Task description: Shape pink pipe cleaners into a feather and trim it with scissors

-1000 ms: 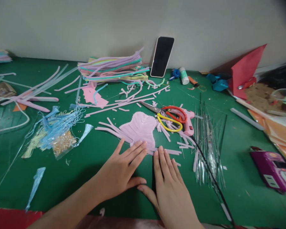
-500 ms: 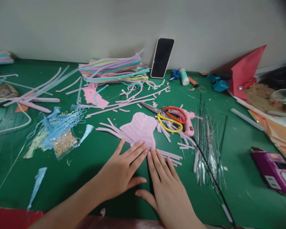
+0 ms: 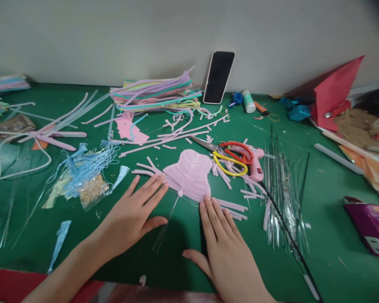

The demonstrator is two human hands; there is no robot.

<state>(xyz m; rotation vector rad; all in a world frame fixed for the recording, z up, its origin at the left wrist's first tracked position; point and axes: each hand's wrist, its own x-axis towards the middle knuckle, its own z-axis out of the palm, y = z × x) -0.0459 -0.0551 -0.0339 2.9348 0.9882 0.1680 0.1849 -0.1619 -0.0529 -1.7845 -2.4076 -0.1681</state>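
A lilac piece shaped from pipe cleaners [image 3: 191, 172] lies flat on the green table. Thin wires [image 3: 166, 227] run from a small knot at its lower edge toward me. My left hand [image 3: 139, 208] is spread open at the piece's lower left, fingertips by its edge and the loose lilac strips. My right hand [image 3: 222, 242] lies flat and open, fingertips at the lower right corner of the piece. Neither hand grips anything. Scissors [image 3: 230, 158] with red and yellow handles rest to the upper right, next to a pink glue gun [image 3: 256, 166].
A pile of pastel pipe cleaners [image 3: 154, 94] and a propped phone [image 3: 219, 78] stand along the wall. Blue tassels [image 3: 85, 166] and a bag of gold beads [image 3: 93, 191] lie left. Wire stems [image 3: 282, 198] and a purple device [image 3: 368, 227] are on the right.
My left hand has slid left and slightly back, off the piece's lower edge, uncovering the knot and wires. My right hand stays near the same corner. The view has shifted slightly left.
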